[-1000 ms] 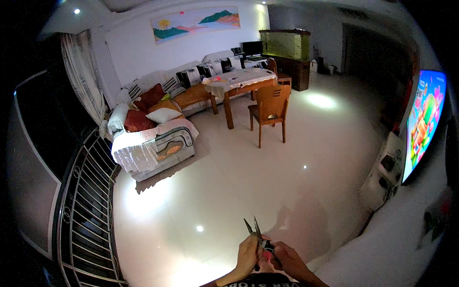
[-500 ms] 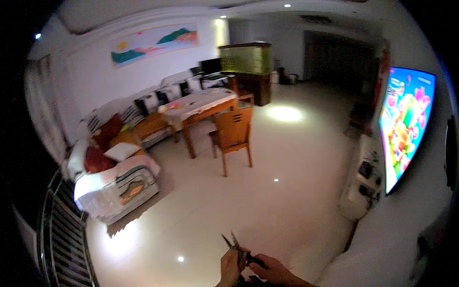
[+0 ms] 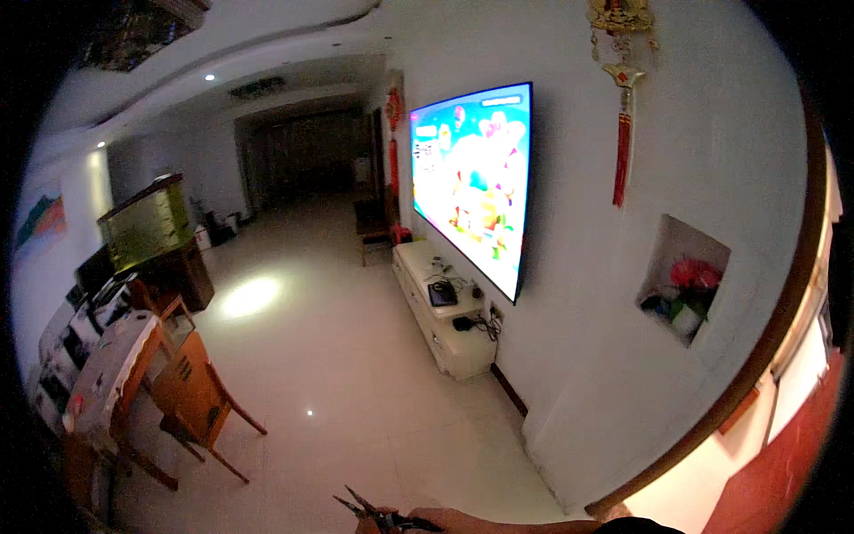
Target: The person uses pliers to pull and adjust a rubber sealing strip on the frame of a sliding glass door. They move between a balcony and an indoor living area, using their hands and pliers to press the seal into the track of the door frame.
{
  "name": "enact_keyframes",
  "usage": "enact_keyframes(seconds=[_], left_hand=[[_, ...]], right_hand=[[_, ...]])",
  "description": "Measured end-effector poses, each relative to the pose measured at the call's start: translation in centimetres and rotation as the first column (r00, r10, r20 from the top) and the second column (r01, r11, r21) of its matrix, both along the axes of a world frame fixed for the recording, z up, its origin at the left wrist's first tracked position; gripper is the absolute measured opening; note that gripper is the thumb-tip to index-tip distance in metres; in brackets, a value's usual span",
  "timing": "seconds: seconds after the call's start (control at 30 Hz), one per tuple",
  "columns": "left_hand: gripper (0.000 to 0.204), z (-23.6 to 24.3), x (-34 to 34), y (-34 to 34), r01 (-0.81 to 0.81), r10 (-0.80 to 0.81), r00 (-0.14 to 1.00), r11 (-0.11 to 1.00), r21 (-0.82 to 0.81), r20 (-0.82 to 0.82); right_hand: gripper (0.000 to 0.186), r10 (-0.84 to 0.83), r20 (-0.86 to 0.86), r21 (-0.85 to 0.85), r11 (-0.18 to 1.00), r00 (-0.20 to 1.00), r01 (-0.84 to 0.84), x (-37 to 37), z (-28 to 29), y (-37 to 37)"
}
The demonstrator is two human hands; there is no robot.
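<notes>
At the bottom edge, a pair of needle-nose pliers (image 3: 361,505) points up and to the left, its two slim jaws spread apart. My left hand (image 3: 366,526) is closed round it just below the jaws, mostly cut off by the picture's edge. My right hand (image 3: 438,517) is closed at the dark handles, with the forearm reaching in from the right. The lower fingers of both hands are out of sight.
To the left, a wooden chair (image 3: 191,392) stands beside a cloth-covered table (image 3: 111,365). A low TV cabinet (image 3: 445,329) holding cables and a black box sits under a lit television (image 3: 471,187). The right wall has a niche (image 3: 689,276) with flowers; beyond it a lit doorway opens.
The view has swung right: the sofa has left it, and the niche and doorway have come in. The pliers and both hands now sit lower and further left in the picture.
</notes>
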State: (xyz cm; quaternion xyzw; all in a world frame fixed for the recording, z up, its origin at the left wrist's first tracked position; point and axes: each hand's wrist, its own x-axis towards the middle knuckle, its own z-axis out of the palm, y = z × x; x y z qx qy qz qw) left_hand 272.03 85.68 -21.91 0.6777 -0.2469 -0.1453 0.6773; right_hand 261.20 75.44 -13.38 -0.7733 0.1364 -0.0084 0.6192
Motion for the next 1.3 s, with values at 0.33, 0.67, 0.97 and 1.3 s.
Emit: enact_keyframes(seconds=[0.33, 0.67, 0.97, 1.3], left_hand=[[0.03, 6.9, 12.9, 7.3, 0.134, -0.204, 0.792, 0.978, -0.162, -0.575], [0.043, 5.6, 20.6, 14.1, 0.189, -0.29, 0.771, 0.954, -0.231, -0.567], [0.044, 7.5, 21.8, 15.4, 0.335, -0.484, 0.594, 0.875, -0.35, -0.643], [0.042, 6.8, 16.7, 13.3, 0.37, -0.555, 0.581, 0.831, -0.414, -0.595]], right_hand=[[0.034, -0.157, -0.031, 0.052, 0.986, 0.987, 0.159, 13.1, -1.7, 9.2], [0.035, -0.241, -0.072, -0.063, 0.97, 0.968, 0.236, 20.9, -3.2, 16.7], [0.024, -0.473, 0.007, -0.236, 0.855, 0.881, 0.461, 21.4, 1.5, 20.5], [0.027, -0.503, 0.022, -0.271, 0.829, 0.864, 0.49, 15.6, -0.3, 19.1]])
